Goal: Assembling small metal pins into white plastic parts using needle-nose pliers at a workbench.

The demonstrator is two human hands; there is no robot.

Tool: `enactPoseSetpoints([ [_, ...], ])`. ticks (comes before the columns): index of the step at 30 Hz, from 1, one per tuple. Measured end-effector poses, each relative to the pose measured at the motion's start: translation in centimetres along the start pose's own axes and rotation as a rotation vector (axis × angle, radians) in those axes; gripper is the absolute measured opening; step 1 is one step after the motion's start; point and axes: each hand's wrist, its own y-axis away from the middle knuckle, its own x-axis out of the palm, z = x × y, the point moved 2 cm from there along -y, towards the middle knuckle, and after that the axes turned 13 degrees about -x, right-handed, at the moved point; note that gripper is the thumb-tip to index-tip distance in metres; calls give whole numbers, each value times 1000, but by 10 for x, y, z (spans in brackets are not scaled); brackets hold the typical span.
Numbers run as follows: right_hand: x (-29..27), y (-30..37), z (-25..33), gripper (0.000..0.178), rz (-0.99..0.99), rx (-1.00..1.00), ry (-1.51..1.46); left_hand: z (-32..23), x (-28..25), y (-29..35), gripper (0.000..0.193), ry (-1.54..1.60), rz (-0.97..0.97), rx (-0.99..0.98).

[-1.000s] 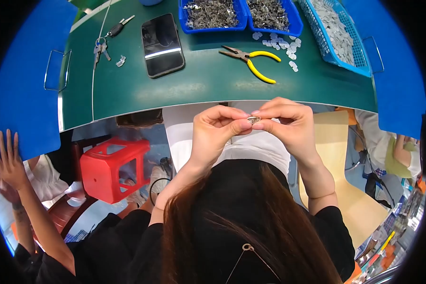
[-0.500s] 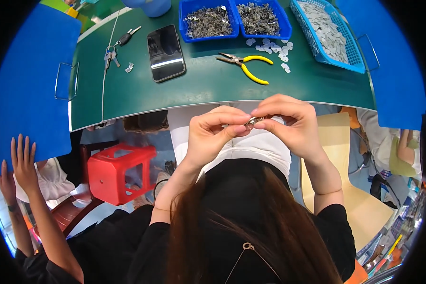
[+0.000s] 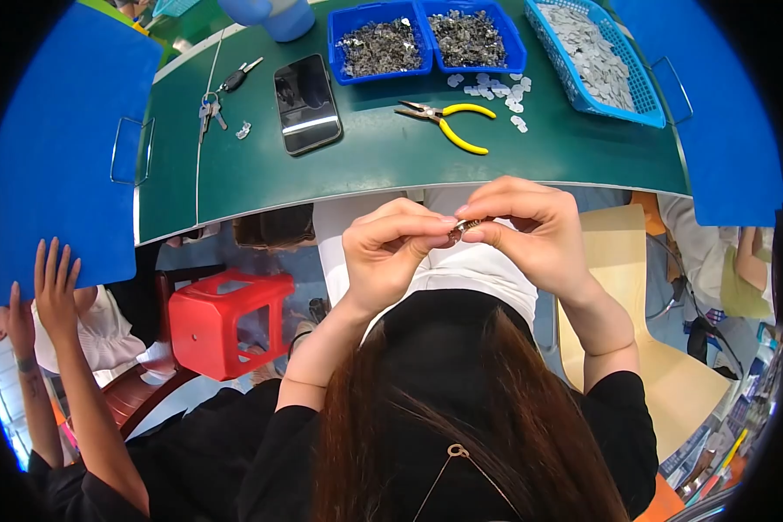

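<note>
A small shiny metal piece (image 3: 465, 226) sits between the fingertips of both my hands, over my lap in front of the table edge. My left hand (image 3: 390, 248) pinches one end with thumb and forefinger. The other end is in the thumb-and-finger grip of my right hand (image 3: 535, 230). Much of the piece is covered by fingers, so its exact kind is unclear. Beyond my hands, pliers with yellow handles (image 3: 464, 132) lie on the green table (image 3: 365, 165), jaws toward the left.
Two blue trays (image 3: 381, 78) of small metal parts stand at the back, beside a light-blue basket (image 3: 618, 111) of flat pale pieces. Loose pale pieces (image 3: 496, 89), a phone (image 3: 308, 104) and keys (image 3: 210, 111) lie there too. At left, another person's hands (image 3: 56, 291) touch a blue board (image 3: 43, 191).
The whole view has shifted slightly. My hands keep their pinch on the small metal piece, which now shows at a slightly different angle.
</note>
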Motion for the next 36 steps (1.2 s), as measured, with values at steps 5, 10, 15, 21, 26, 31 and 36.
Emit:
enactPoseSetpoints([
  [5, 6, 4, -5, 20, -66, -32, -51, 2, 3, 4, 14, 31, -50, -24],
  [10, 10, 5, -2, 19, -104, -68, -18, 1, 4, 3, 14, 29, -57, 13],
  [15, 13, 8, -4, 17, -121, -85, -48, 7, 6, 7, 13, 72, -67, 24],
  [21, 17, 10, -5, 16, -165, -88, -81, 10, 11, 9, 13, 148, -120, 64],
  [26, 15, 4, -7, 16, -138, -82, -112, 10, 7, 6, 12, 84, -141, 67],
  [31, 12, 5, -11, 16, -120, -45, -166, 15, 8, 4, 12, 111, -115, 57],
  [36, 11, -1, -14, 14, -100, -68, -85, 11, 1, 1, 14, 141, -94, 8],
])
